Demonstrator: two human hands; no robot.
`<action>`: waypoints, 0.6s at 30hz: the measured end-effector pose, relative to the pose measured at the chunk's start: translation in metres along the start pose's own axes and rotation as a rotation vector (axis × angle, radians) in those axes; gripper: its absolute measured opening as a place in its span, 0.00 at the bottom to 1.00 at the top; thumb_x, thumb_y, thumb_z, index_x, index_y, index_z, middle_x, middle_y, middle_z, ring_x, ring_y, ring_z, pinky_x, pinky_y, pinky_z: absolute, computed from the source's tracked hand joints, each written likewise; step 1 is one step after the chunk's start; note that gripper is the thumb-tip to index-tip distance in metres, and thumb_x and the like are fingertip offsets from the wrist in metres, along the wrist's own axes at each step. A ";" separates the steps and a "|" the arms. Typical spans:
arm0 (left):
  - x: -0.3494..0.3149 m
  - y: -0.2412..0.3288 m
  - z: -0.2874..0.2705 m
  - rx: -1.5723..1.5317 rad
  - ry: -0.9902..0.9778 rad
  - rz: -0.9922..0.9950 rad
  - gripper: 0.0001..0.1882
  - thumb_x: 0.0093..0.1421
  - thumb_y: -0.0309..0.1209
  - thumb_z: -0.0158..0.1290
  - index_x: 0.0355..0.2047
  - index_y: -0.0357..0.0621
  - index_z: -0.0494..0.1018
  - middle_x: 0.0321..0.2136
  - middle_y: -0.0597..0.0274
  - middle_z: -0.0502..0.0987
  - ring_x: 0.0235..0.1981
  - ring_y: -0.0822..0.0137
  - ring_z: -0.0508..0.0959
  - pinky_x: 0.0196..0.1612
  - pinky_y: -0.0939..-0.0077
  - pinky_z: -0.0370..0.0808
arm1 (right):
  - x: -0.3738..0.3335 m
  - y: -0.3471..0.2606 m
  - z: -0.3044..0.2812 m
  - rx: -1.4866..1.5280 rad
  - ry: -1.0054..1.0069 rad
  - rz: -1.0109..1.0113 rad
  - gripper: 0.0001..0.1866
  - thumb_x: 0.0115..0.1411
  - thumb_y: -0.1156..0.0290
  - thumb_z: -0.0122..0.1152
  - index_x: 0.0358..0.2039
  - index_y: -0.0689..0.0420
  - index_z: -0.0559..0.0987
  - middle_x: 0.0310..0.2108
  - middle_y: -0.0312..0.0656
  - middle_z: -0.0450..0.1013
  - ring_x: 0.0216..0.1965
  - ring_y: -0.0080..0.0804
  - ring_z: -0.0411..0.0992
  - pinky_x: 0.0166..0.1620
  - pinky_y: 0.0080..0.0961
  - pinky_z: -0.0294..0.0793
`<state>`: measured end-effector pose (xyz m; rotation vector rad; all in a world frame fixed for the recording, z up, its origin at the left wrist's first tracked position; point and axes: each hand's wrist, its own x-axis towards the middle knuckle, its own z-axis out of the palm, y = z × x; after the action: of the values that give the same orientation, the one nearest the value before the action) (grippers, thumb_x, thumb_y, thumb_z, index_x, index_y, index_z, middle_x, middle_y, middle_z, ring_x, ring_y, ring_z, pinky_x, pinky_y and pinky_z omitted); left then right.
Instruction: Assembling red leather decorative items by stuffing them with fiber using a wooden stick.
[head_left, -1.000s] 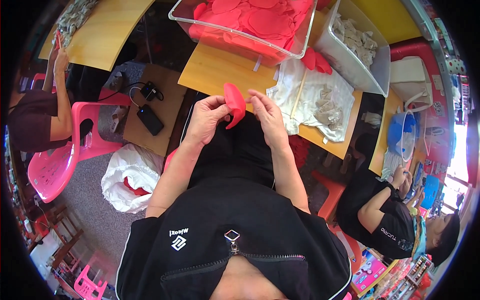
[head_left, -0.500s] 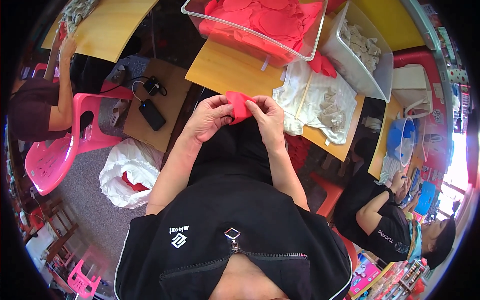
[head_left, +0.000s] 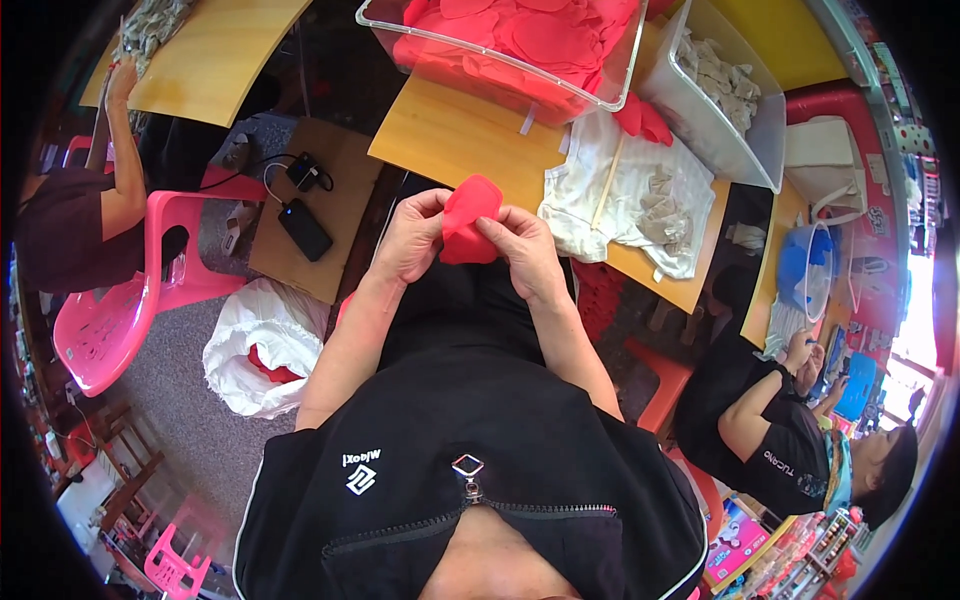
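Fabric [head_left: 474, 200] gripped from both sides above the lap [head_left: 455, 300]

The fabric, a soft-looking red piece, is held in mid-air between the hands, just short of the table [head_left: 450, 120]. Its left edge is pinched by the left hand [head_left: 415, 238], between thumb and bent fingers; its right side is grasped by the right hand [head_left: 528, 250], with the thumb laid across the front. The fingers behind the piece are hidden, so how they are set cannot be told. A grip from two sides is probably used because so limp a thing would droop from one, and the upper part is thus kept standing and in plain sight.

Similar red pieces [head_left: 515, 30] are heaped in a clear box [head_left: 480, 80] at the table's far side, presumably so that they are kept together within reach. White cloth [head_left: 585, 225] is spread nearer the right hand, with a thin stick [head_left: 607, 185] laid across it, perhaps as a weight, though this cannot be confirmed. Pale scraps [head_left: 715, 80] are kept apart in a second bin [head_left: 690, 120], seemingly so that the colours are not mixed.
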<state>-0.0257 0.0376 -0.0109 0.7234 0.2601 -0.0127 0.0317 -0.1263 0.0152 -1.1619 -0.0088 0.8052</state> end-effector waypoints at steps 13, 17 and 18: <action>0.005 0.004 -0.011 -0.036 0.074 0.104 0.08 0.56 0.23 0.56 0.38 0.36 0.75 0.32 0.63 0.78 0.31 0.74 0.78 0.34 0.80 0.77 | -0.001 0.015 0.021 -0.043 -0.094 0.037 0.04 0.57 0.75 0.62 0.32 0.61 0.77 0.29 0.33 0.74 0.31 0.16 0.70 0.38 0.15 0.70; 0.004 0.003 -0.008 -0.085 0.158 0.142 0.08 0.57 0.22 0.55 0.37 0.36 0.75 0.32 0.63 0.78 0.30 0.74 0.78 0.34 0.80 0.77 | 0.002 0.021 0.018 -0.130 -0.089 0.027 0.04 0.57 0.75 0.61 0.31 0.62 0.77 0.28 0.33 0.74 0.29 0.16 0.69 0.36 0.13 0.69; 0.004 0.001 -0.008 -0.087 0.161 0.143 0.08 0.57 0.22 0.55 0.37 0.36 0.75 0.32 0.63 0.78 0.30 0.74 0.78 0.34 0.80 0.77 | 0.003 0.021 0.018 -0.132 -0.091 0.030 0.04 0.57 0.75 0.61 0.31 0.62 0.77 0.28 0.33 0.74 0.29 0.16 0.69 0.36 0.13 0.69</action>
<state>-0.0238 0.0439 -0.0165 0.6563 0.3597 0.1926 0.0148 -0.1062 0.0045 -1.2506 -0.1217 0.8947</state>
